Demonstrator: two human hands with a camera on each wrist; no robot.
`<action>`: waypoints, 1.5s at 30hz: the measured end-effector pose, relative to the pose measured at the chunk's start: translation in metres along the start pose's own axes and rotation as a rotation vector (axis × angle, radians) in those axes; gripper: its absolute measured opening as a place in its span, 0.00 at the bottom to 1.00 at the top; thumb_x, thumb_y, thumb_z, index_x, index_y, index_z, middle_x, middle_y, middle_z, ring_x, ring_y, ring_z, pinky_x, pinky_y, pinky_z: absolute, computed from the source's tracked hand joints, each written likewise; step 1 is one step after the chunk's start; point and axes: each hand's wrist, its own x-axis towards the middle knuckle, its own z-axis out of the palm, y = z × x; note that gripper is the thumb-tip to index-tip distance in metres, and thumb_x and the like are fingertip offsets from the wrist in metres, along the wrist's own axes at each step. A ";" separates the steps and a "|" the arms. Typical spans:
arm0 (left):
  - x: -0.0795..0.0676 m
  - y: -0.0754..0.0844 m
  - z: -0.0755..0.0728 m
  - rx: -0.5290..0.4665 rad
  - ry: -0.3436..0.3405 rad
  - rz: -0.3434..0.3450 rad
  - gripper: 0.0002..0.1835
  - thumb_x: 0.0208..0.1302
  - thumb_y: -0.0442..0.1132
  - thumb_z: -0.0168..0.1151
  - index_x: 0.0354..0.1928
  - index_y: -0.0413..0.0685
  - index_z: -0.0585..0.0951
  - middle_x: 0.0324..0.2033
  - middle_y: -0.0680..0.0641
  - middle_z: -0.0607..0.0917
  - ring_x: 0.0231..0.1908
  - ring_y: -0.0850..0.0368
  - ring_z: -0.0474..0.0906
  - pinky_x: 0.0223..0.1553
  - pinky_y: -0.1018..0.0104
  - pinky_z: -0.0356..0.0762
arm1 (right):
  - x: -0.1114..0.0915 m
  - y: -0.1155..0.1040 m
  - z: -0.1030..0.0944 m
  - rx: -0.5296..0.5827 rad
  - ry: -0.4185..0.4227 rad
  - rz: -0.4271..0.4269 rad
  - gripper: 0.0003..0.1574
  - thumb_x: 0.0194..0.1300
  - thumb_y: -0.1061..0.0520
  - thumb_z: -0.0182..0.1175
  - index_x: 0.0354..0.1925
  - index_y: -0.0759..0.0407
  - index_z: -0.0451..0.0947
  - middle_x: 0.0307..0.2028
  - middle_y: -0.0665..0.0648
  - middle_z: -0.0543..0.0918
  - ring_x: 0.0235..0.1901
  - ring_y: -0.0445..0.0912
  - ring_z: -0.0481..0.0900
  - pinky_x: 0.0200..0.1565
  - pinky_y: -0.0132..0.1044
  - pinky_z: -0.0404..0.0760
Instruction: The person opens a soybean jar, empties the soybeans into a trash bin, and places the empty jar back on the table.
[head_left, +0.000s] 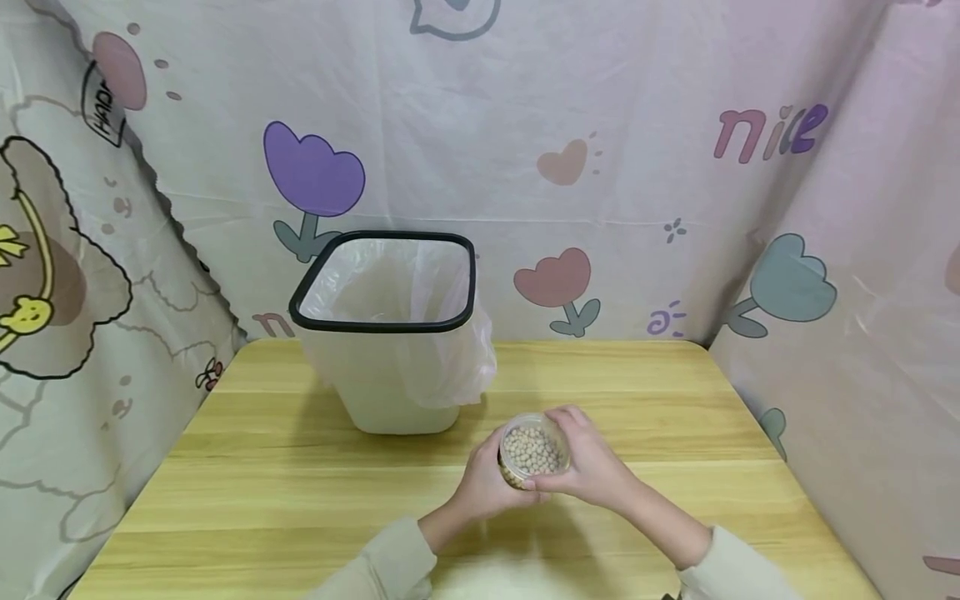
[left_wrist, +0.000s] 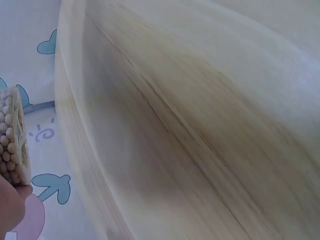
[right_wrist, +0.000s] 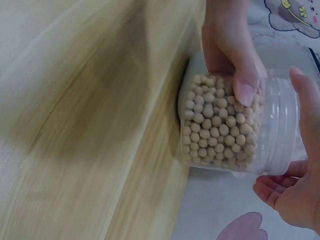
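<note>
A clear plastic jar (head_left: 531, 450) of pale round beans, like soybeans, is held above the table between both hands. My left hand (head_left: 487, 479) grips the jar's side, its thumb lying over the beans in the right wrist view. My right hand (head_left: 592, 462) holds the translucent top end (right_wrist: 281, 127) of the jar, thumb and fingers on opposite sides of it. The left wrist view shows only part of the jar (left_wrist: 9, 135) and a bit of the left hand (left_wrist: 10, 207). Whether the top end is a separate lid is hard to tell.
A white bin (head_left: 390, 383) with a black rim stands at the table's back left, a thin plastic bag (head_left: 457, 358) lining it and hanging over its right side. The wood-grain table (head_left: 262, 500) reaches back to a printed curtain (head_left: 637, 167), which also hangs at both sides.
</note>
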 end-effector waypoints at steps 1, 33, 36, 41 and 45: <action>0.000 0.000 0.000 0.007 0.005 -0.002 0.48 0.34 0.50 0.75 0.61 0.49 0.64 0.51 0.51 0.76 0.49 0.56 0.75 0.49 0.64 0.77 | 0.000 -0.001 0.001 0.001 -0.004 0.011 0.55 0.32 0.42 0.73 0.53 0.70 0.67 0.48 0.60 0.73 0.46 0.50 0.73 0.49 0.48 0.78; 0.001 -0.002 0.001 -0.001 -0.016 -0.029 0.49 0.32 0.49 0.76 0.61 0.45 0.63 0.51 0.49 0.76 0.49 0.55 0.75 0.50 0.65 0.77 | 0.009 0.002 -0.009 0.016 -0.157 -0.086 0.55 0.35 0.52 0.72 0.60 0.70 0.60 0.56 0.65 0.69 0.56 0.57 0.66 0.55 0.56 0.71; 0.001 -0.002 0.001 -0.007 -0.019 -0.025 0.49 0.33 0.48 0.76 0.61 0.45 0.63 0.52 0.49 0.76 0.49 0.55 0.75 0.49 0.66 0.77 | 0.009 0.001 -0.007 -0.016 -0.142 -0.059 0.57 0.36 0.46 0.72 0.60 0.69 0.60 0.57 0.65 0.68 0.57 0.57 0.66 0.55 0.56 0.71; 0.002 -0.003 0.001 0.003 -0.019 -0.017 0.49 0.34 0.49 0.75 0.62 0.45 0.62 0.52 0.48 0.76 0.49 0.55 0.76 0.48 0.66 0.77 | 0.009 -0.001 -0.004 -0.057 -0.118 -0.028 0.58 0.35 0.42 0.72 0.59 0.68 0.61 0.54 0.63 0.69 0.55 0.55 0.67 0.53 0.52 0.74; 0.002 -0.003 0.002 0.013 -0.018 -0.027 0.50 0.33 0.49 0.75 0.62 0.45 0.62 0.52 0.48 0.76 0.49 0.55 0.75 0.49 0.65 0.77 | 0.010 0.001 -0.008 -0.003 -0.162 -0.064 0.56 0.36 0.49 0.72 0.60 0.69 0.60 0.56 0.65 0.67 0.56 0.57 0.66 0.54 0.54 0.73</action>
